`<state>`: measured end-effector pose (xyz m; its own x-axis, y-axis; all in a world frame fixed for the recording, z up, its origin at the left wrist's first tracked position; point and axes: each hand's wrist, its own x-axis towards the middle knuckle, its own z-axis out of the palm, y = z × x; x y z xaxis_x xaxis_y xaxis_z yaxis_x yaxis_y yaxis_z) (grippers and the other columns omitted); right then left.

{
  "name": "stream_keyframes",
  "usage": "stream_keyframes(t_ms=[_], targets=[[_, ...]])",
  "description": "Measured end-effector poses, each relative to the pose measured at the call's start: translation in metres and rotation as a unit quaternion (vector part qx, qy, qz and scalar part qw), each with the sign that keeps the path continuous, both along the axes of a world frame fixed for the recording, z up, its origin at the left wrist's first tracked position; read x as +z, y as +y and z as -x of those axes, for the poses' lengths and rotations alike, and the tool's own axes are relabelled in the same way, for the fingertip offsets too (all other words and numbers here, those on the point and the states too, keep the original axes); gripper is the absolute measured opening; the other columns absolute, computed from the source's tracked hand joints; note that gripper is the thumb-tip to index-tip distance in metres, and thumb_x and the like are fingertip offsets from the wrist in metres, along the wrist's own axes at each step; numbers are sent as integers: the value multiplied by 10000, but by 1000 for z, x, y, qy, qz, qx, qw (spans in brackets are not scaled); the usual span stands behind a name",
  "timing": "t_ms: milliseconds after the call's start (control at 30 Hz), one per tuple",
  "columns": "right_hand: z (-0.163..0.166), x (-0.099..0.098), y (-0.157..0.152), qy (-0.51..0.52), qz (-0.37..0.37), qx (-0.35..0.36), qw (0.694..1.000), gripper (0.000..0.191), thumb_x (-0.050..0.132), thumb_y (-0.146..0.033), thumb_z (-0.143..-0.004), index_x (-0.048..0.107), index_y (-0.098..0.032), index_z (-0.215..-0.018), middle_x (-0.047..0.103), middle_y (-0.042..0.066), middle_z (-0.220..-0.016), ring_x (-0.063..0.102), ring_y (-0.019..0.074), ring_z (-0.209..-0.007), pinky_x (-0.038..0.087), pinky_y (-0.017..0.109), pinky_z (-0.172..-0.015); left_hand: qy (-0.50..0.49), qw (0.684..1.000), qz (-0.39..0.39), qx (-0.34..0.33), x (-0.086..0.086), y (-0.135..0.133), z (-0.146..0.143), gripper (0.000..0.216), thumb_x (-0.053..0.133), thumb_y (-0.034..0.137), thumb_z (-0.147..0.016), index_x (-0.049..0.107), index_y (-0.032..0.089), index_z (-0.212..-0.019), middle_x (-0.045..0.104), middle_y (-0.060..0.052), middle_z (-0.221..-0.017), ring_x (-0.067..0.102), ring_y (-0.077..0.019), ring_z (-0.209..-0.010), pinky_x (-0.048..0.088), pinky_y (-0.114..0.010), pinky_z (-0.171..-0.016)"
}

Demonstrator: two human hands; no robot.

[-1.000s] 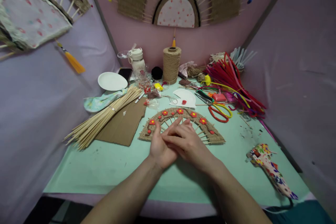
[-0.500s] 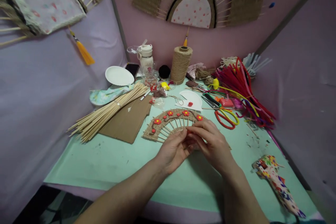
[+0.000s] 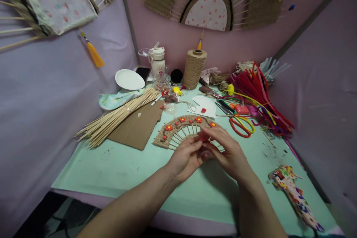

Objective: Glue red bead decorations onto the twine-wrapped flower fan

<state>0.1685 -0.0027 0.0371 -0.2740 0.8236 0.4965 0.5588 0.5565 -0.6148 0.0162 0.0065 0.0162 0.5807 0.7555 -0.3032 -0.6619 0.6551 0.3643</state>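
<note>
While the left hand [image 3: 185, 156] pinches a red bit [image 3: 205, 140], the right hand [image 3: 230, 152] curls loosely over it — gripping too or not, I can't tell. The fan [image 3: 185, 125] lies just beyond on the mint table [image 3: 111, 171], inside lilac walls [image 3: 64, 81]. A second ago, the right fingers lay across the left palm.

Red piece [image 3: 205, 139] between fingers [image 3: 216, 134], flowered fan [image 3: 186, 123]
</note>
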Motion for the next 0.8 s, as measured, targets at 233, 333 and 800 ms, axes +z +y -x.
stream_keyframes(t_ms=[233,333,800], targets=[[-4,0,-2,13,22,9,1000,515,549,-145,-898,484,-354,-1365,646,45,-1131,575,194,-1079,487,355,-909,-7,1000,-17,-23,2,2,0,288,761,174,-734,679,137,-1007,633,-18,-831,594,-66,-727,454,-164,-652],[-3,2,-2,23,27,3,999,525,563,-150,-894,477,-352,-1370,657,41,-1070,593,188,-1021,488,354,-890,-11,1000,-15,-21,4,2,0,315,772,194,-727,675,126,-1018,639,-21,-823,596,-65,-721,454,-163,-650],[-2,-6,1,146,49,-88,984,434,650,-268,-842,564,-268,-1268,675,51,-947,639,193,-886,505,395,-862,12,998,30,-59,1,-1,-1,267,723,348,-767,671,129,-910,653,-46,-838,610,-114,-752,440,-205,-622]])
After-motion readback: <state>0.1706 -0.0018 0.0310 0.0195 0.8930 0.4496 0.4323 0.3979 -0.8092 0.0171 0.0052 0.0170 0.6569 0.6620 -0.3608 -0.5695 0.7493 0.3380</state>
